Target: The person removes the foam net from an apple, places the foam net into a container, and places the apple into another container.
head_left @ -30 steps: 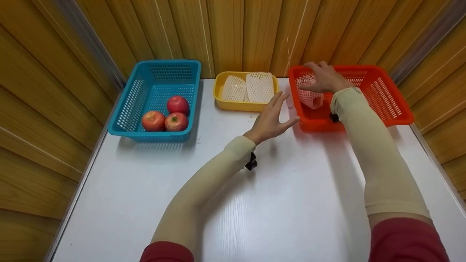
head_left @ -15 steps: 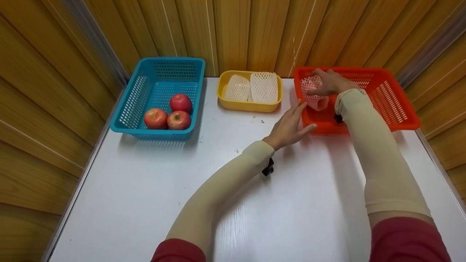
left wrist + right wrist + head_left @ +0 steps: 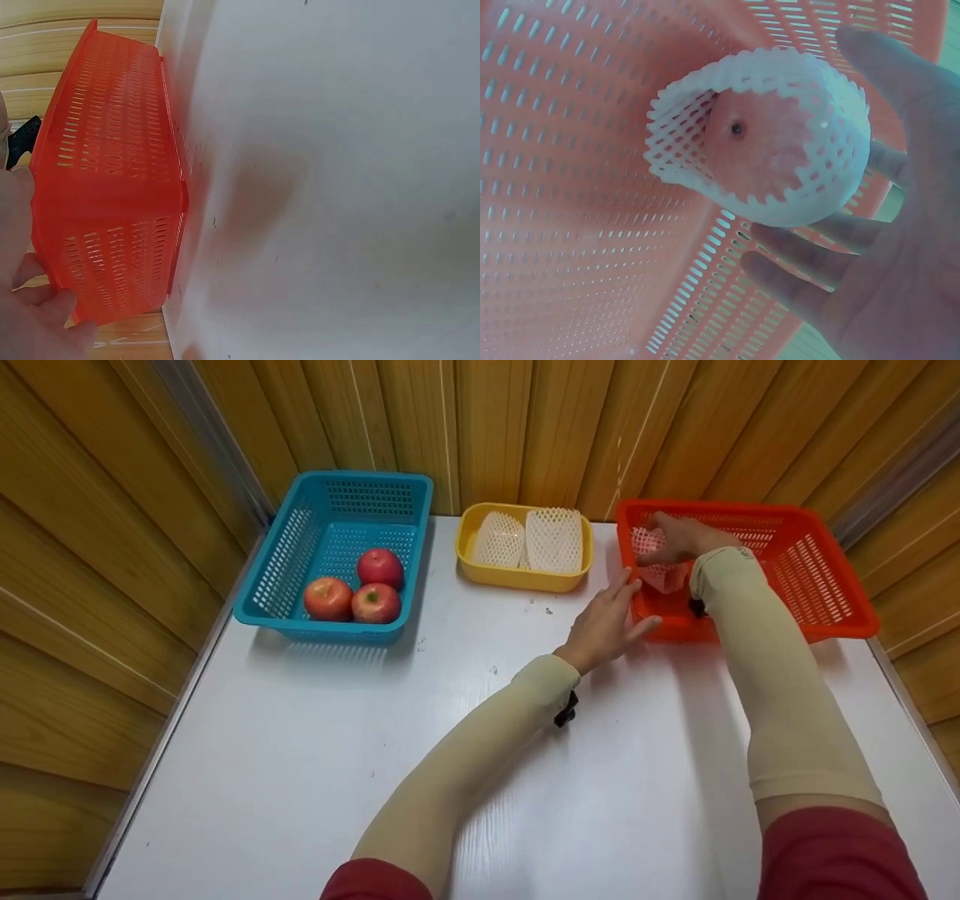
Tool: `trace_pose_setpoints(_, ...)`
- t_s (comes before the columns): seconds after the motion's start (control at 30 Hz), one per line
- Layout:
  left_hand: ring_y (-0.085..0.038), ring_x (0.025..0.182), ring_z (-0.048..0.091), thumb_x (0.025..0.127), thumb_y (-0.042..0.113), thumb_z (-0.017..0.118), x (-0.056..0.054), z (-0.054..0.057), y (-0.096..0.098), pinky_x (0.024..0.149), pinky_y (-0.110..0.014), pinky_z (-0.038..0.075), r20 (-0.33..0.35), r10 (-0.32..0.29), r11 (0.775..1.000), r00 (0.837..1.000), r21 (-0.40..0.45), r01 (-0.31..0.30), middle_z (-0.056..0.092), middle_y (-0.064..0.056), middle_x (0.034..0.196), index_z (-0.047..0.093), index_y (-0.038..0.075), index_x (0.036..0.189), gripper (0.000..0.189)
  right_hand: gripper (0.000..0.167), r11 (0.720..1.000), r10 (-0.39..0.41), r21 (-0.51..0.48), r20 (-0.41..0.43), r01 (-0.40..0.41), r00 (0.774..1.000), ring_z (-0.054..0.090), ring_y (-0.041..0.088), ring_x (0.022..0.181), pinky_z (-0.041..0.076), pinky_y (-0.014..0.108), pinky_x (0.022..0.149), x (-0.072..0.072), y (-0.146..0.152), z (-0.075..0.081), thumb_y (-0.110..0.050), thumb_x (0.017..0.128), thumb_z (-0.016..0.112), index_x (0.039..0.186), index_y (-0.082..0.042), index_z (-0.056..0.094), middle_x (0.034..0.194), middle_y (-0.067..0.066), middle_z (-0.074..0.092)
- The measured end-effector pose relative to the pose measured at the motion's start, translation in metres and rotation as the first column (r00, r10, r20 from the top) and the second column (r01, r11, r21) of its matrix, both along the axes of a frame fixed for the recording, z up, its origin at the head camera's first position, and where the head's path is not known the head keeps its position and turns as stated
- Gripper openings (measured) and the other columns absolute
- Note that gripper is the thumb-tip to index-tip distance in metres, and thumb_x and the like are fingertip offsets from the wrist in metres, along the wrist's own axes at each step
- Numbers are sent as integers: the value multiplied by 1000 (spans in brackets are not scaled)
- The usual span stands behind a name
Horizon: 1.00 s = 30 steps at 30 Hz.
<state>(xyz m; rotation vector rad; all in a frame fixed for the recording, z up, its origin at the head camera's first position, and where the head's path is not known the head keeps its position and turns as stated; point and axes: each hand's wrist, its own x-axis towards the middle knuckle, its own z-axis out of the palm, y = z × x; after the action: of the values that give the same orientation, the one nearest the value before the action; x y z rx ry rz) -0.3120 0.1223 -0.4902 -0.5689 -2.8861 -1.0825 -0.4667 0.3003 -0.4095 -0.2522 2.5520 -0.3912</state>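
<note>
An apple in a white foam net sleeve (image 3: 832, 142) lies in the left end of the red plastic basket (image 3: 832, 585). My right hand (image 3: 679, 540) reaches into the basket beside it. In the right wrist view its fingers (image 3: 795, 251) stretch along the netted apple, while the thumb (image 3: 885, 67) stands apart from the net. My left hand (image 3: 604, 626) is at the basket's front left corner, fingers extended at the rim and thumb spread. In the left wrist view its fingertips (image 3: 60, 304) overlap the basket's edge.
A yellow tray (image 3: 525, 579) with two white foam nets (image 3: 555, 540) stands at the back middle. To the left is a blue basket (image 3: 330, 628) holding three red apples (image 3: 376, 603). Wooden panel walls (image 3: 495, 427) close the white table (image 3: 300, 780) at the back and sides.
My left hand has moved right to the red basket's corner. The right hand stays by the netted apple in the basket, its fingers a little lower. The whole head view has shifted slightly.
</note>
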Motion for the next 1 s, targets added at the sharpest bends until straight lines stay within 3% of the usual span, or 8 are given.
trace_pose_setpoints(0.4, -13, 143, 42, 98, 61, 56, 0, -1, 4, 116, -22, 34, -42, 21, 996, 999, -86, -25, 19, 7, 170, 38, 19, 160, 77, 107, 994, -104, -30, 95, 107, 990, 22, 56, 138, 30, 84, 100, -2, 0, -7, -54, 88, 75, 165, -36, 3, 165, 26, 13)
trace_pose_setpoints(0.7, -16, 141, 47, 98, 61, 55, -2, 0, 5, 116, -22, 34, -89, 17, 990, 996, -139, -30, 22, 3, 170, 40, 17, 159, 76, 113, 999, -40, 6, 83, 40, 996, 22, 55, 140, 30, 82, 102, -8, 1, -12, -59, 86, 75, 166, -26, 2, 164, 27, 15)
trace_pose_setpoints(1.0, -15, 141, 46, 97, 62, 56, -2, -1, 5, 116, -22, 33, -71, 27, 991, 997, -130, -36, 21, 6, 170, 39, 19, 159, 77, 115, 995, -95, -12, 90, 96, 991, 25, 56, 134, 32, 83, 99, 1, -1, -8, -58, 83, 77, 166, -32, 1, 162, 25, 17)
